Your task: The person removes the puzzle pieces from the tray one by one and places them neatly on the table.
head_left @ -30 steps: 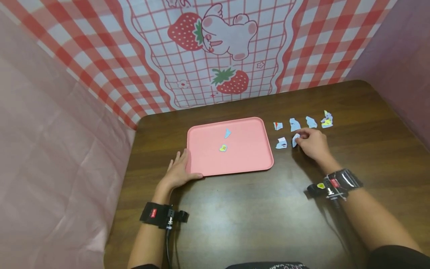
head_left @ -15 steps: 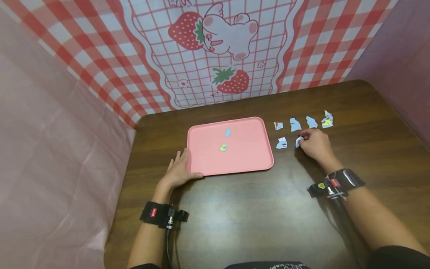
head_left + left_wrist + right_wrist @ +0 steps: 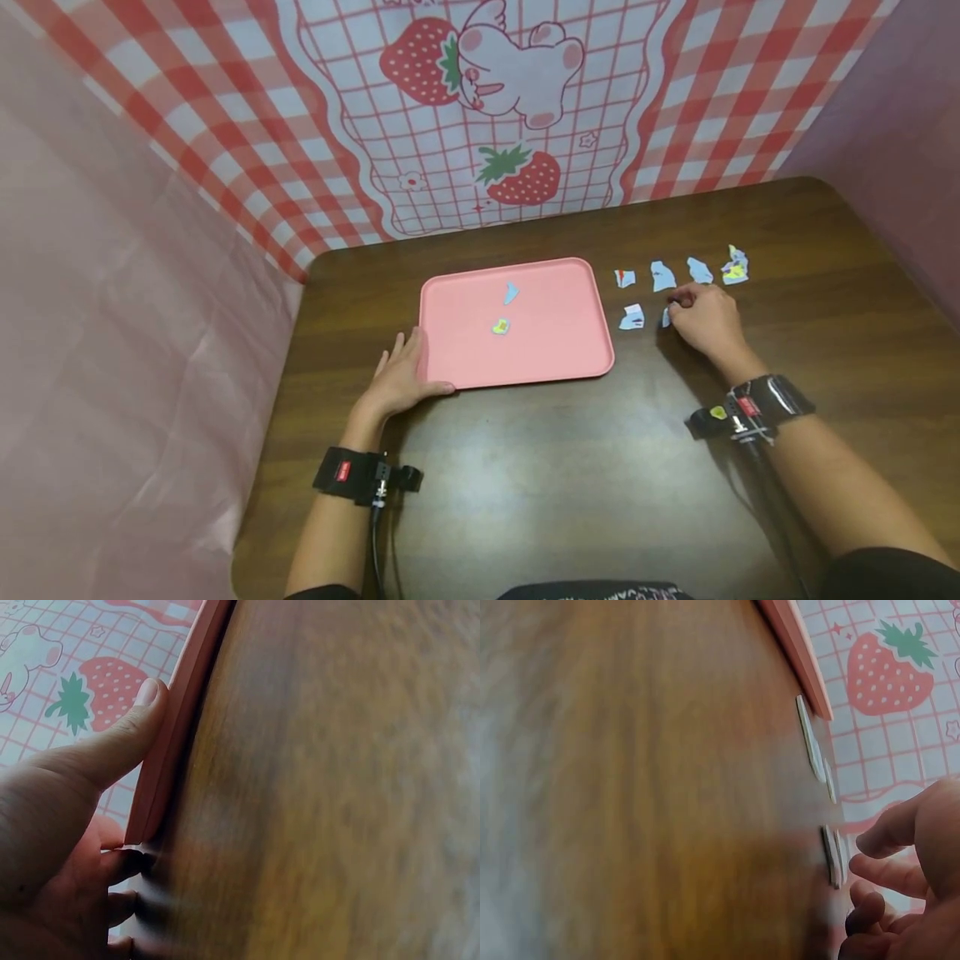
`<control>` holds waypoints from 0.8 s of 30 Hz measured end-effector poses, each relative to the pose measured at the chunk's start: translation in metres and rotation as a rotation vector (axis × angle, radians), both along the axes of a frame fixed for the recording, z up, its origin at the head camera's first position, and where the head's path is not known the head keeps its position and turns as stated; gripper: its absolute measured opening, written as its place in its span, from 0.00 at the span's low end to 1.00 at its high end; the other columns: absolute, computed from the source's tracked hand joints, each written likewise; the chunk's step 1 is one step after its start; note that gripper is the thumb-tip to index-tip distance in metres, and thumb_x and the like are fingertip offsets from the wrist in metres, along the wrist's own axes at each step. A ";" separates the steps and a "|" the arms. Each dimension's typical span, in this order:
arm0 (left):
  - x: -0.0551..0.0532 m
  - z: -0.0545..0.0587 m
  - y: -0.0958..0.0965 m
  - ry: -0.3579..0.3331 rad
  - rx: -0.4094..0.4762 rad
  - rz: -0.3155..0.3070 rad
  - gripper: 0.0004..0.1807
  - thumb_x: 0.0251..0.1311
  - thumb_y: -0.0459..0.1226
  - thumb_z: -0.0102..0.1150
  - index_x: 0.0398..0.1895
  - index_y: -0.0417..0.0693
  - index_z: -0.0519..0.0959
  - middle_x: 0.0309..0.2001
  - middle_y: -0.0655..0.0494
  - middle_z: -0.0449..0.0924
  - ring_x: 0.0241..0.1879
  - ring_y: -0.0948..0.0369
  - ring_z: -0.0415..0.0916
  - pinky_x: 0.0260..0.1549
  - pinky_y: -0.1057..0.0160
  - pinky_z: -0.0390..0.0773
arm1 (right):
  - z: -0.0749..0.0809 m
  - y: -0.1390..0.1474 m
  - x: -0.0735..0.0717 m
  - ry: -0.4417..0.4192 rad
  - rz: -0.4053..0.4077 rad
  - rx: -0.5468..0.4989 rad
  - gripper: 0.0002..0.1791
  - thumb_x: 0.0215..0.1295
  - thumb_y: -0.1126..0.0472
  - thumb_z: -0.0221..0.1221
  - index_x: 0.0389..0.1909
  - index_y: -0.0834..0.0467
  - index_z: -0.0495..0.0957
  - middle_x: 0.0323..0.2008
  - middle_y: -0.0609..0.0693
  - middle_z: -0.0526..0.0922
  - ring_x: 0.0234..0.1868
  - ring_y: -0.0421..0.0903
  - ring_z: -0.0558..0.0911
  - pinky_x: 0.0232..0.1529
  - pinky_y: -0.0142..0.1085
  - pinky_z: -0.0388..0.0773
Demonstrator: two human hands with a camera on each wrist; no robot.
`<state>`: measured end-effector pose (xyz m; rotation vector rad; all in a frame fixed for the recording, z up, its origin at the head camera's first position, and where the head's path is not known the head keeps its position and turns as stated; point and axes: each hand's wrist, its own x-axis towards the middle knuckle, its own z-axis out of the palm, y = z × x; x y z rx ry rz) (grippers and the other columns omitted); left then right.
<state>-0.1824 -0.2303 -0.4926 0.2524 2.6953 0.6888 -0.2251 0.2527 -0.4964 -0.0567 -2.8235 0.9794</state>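
Observation:
My left hand (image 3: 396,382) rests against the near left corner of a pink tray (image 3: 555,358). Its thumb lies along the front rim, and the other fingers spread along the left side. Two small flat pieces lie in the tray: a light blue one (image 3: 511,292) and a yellow-patterned one (image 3: 501,327). On the right, my right hand (image 3: 707,319) hovers over a light blue, irregular flat piece (image 3: 665,317), partly hidden by the fingers. In the right wrist view, thumb and forefinger stand slightly apart, just off this piece (image 3: 829,856), which lies on the table.
Left of the right hand lies a blue-and-pink piece (image 3: 632,317). Behind them runs a row: a red-marked piece (image 3: 625,278), two light blue pieces (image 3: 662,276), and a yellow-and-purple piece (image 3: 736,267). A checked strawberry cloth (image 3: 525,179) hangs behind the brown table (image 3: 525,483).
My right hand has shifted slightly right with the light blue piece, and its fingers now sit just off it. My left hand stays at the tray corner. The head view shifts slightly.

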 end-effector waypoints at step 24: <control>-0.002 -0.003 0.000 0.008 -0.010 -0.003 0.70 0.51 0.67 0.67 0.81 0.42 0.35 0.81 0.46 0.34 0.79 0.46 0.27 0.72 0.37 0.34 | 0.014 -0.149 -0.022 -0.042 0.446 0.099 0.13 0.62 0.65 0.59 0.45 0.65 0.86 0.33 0.57 0.81 0.36 0.53 0.79 0.41 0.47 0.76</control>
